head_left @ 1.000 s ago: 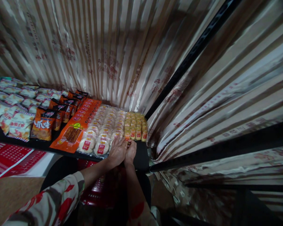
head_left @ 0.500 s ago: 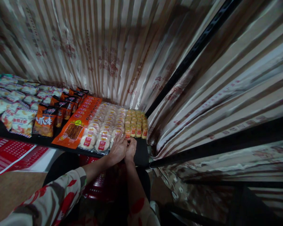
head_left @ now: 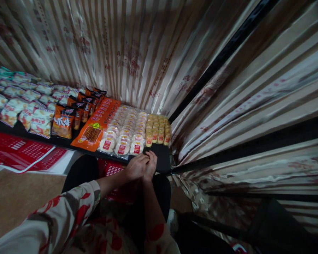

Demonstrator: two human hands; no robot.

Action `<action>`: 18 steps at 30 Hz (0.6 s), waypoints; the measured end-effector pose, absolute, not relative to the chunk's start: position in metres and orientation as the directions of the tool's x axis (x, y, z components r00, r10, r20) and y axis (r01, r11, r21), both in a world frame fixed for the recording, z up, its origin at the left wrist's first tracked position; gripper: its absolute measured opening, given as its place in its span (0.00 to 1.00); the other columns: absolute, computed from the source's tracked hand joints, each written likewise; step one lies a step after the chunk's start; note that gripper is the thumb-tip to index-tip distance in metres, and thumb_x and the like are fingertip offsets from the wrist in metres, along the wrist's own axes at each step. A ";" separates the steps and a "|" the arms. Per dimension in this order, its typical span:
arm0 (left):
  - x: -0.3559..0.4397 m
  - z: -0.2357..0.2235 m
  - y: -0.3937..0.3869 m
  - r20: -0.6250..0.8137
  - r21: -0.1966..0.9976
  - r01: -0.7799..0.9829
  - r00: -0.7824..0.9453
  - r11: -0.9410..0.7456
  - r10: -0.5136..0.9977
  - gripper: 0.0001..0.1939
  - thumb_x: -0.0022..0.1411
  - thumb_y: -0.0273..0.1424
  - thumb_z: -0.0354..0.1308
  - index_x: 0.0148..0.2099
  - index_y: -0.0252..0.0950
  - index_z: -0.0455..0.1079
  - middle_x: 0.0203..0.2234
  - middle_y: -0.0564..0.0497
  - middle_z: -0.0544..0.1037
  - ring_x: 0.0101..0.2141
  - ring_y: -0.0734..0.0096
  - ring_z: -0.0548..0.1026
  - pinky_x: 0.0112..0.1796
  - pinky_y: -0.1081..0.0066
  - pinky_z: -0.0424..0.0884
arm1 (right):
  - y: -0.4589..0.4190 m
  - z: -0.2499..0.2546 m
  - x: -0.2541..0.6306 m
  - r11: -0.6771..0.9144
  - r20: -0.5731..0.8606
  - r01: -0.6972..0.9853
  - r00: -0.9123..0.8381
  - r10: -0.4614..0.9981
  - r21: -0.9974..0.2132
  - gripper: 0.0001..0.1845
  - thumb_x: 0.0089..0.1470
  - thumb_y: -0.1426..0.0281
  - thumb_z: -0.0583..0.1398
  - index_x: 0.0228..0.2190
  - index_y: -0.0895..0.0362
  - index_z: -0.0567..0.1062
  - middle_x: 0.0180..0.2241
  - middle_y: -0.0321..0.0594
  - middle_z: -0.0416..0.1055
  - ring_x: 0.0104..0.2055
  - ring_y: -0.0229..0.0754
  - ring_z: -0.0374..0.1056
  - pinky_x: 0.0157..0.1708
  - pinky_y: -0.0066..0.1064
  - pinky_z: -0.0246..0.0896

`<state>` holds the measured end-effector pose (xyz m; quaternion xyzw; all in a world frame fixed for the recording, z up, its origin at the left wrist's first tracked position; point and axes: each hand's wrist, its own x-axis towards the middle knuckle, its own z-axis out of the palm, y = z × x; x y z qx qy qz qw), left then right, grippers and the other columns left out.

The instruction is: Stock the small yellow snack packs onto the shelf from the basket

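Observation:
My left hand [head_left: 136,167] and my right hand [head_left: 150,167] are pressed together at the front edge of a black shelf [head_left: 163,157]. Their fingers are curled against each other, and whatever may lie between them is hidden. Just beyond them stand rows of round white wrapped cakes [head_left: 122,146] with red labels. To the right of these are tight rows of small yellow wrapped snacks [head_left: 155,135]. A flat orange snack packet [head_left: 88,135] with brown sticks showing lies left of the white cakes.
Orange and black snack bags [head_left: 62,123] and several white snack bags [head_left: 41,120] fill the shelf's left side. A red plastic basket [head_left: 21,153] is below. Striped curtains [head_left: 116,53] and a black post [head_left: 201,77] close off the back and right.
Both hands have drawn back from the front of the snack rows toward me, still together. The front white cake that they partly covered now shows fully. The camera view has shifted slightly.

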<state>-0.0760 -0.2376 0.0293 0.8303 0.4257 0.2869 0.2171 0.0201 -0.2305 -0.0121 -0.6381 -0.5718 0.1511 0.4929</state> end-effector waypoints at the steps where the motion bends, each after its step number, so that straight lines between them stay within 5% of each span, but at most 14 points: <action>1: -0.077 0.028 -0.243 0.296 0.602 0.574 0.485 -0.555 0.823 0.15 0.57 0.25 0.44 0.45 0.32 0.67 0.43 0.45 0.72 0.45 0.66 0.67 0.51 0.65 0.62 | -0.237 -0.012 0.019 0.161 0.379 0.574 0.283 0.881 -0.803 0.17 0.48 0.71 0.48 0.38 0.60 0.71 0.44 0.47 0.64 0.47 0.42 0.61 0.47 0.36 0.57; 10: -0.088 0.005 -0.291 0.208 0.584 0.619 0.512 -0.525 0.834 0.12 0.58 0.25 0.44 0.38 0.32 0.68 0.38 0.45 0.72 0.41 0.64 0.67 0.46 0.64 0.65 | -0.288 -0.049 0.015 0.188 0.362 0.592 0.191 0.912 -0.784 0.14 0.52 0.69 0.48 0.32 0.57 0.72 0.32 0.42 0.71 0.38 0.41 0.66 0.41 0.35 0.62; 18: -0.090 -0.043 -0.295 -0.043 0.709 0.668 0.362 -0.227 0.931 0.17 0.53 0.21 0.45 0.42 0.35 0.69 0.37 0.46 0.75 0.41 0.67 0.71 0.48 0.62 0.64 | -0.294 -0.088 0.014 0.017 0.029 0.749 0.002 1.000 -0.662 0.14 0.48 0.74 0.50 0.34 0.56 0.74 0.32 0.45 0.74 0.34 0.43 0.71 0.35 0.32 0.63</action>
